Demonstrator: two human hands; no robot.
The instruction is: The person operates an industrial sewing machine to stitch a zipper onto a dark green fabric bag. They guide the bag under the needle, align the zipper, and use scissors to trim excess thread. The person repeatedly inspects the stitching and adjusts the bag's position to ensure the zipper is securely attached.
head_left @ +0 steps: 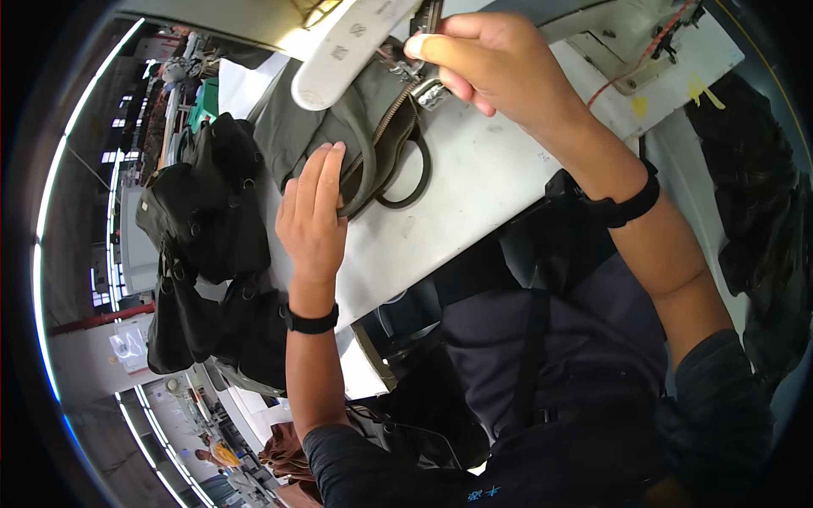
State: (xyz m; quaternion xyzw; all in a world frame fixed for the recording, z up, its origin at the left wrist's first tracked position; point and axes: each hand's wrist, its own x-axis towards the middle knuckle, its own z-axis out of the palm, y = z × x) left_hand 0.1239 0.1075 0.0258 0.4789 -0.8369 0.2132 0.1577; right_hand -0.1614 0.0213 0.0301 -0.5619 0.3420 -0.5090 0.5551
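A dark olive fabric bag (pixel 292 127) lies on the white sewing table under the white head of a sewing machine (pixel 343 55). Its open metal zipper (pixel 391 118) runs up toward the needle area, and a rolled strap loop (pixel 422 182) spreads over the tabletop. My left hand (pixel 313 212) rests on the bag's near end beside the zipper, fingers stretched out and thumb hidden. Up at the machine's needle end, my right hand (pixel 500 63) is closed in a pinch. Whatever its fingertips hold is too small to make out. A shiny metal part (pixel 432 95) sits just below those fingers.
Several dark bags (pixel 203 203) are heaped along the table's left side. The white tabletop (pixel 474 178) ends in a slanting edge before my lap. Dark material (pixel 754 229) hangs at the far right. A red cord (pixel 631 63) crosses the machine's base.
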